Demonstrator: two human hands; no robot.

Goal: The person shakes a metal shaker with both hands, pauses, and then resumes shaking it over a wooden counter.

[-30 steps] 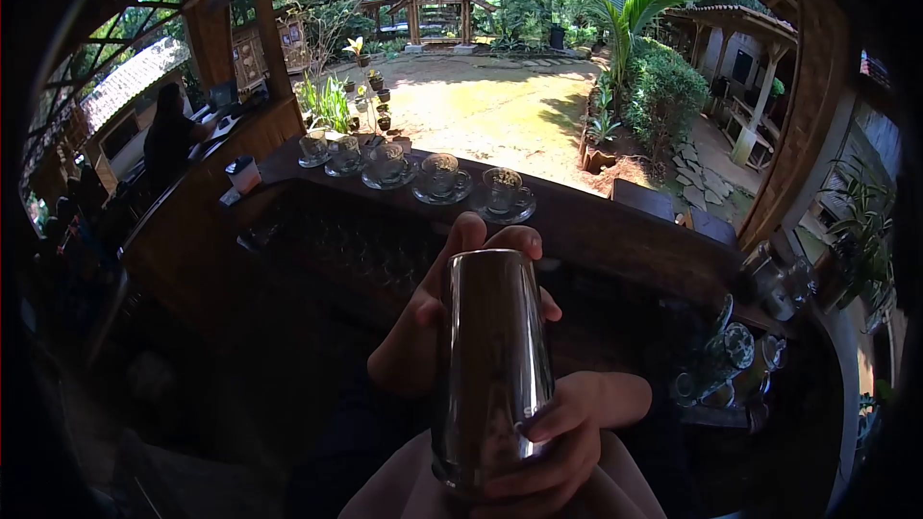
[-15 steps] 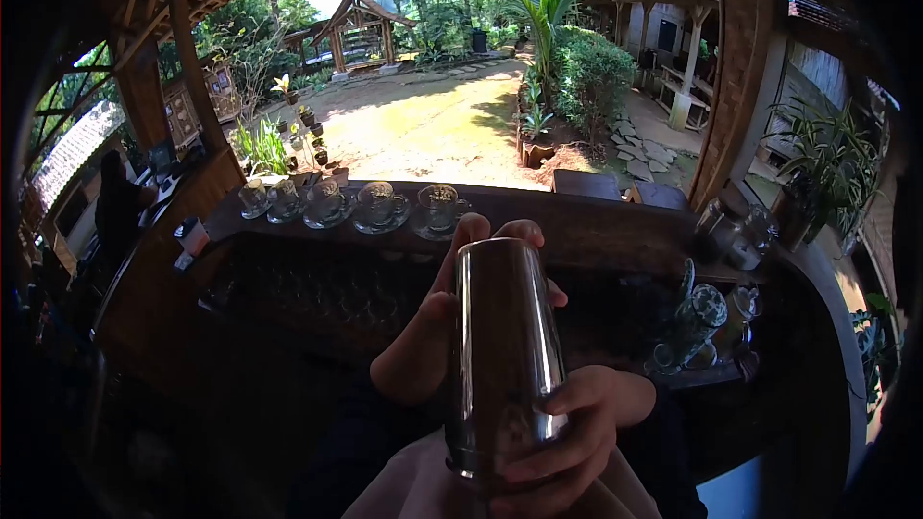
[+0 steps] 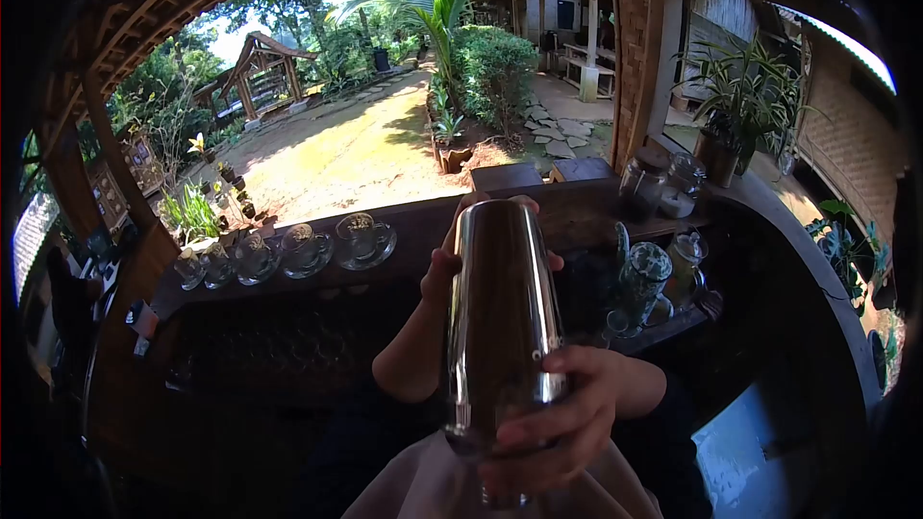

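A shiny metal cocktail shaker [image 3: 502, 298] is held tilted in front of me, its broad flat end away from me and its narrower end low and near my lap. My left hand [image 3: 439, 281] grips the far end from behind, with most of its fingers hidden by the metal. Lower down, my right hand [image 3: 565, 413] is wrapped round the near end, thumb on the side and fingers across the front. Below the shaker a light apron [image 3: 423, 481] covers my lap.
Several glass cups on saucers [image 3: 361, 235] line the counter ledge [image 3: 423, 221] at the left. To the right stand a green patterned pitcher [image 3: 644, 274], a glass jug [image 3: 687, 255] and lidded jars [image 3: 642, 183]. A potted plant [image 3: 735, 106] is at the far right.
My view has turned to the right, so the cups and garden sit further left. Both hands still hold the shaker, whose far end now appears slightly higher in view.
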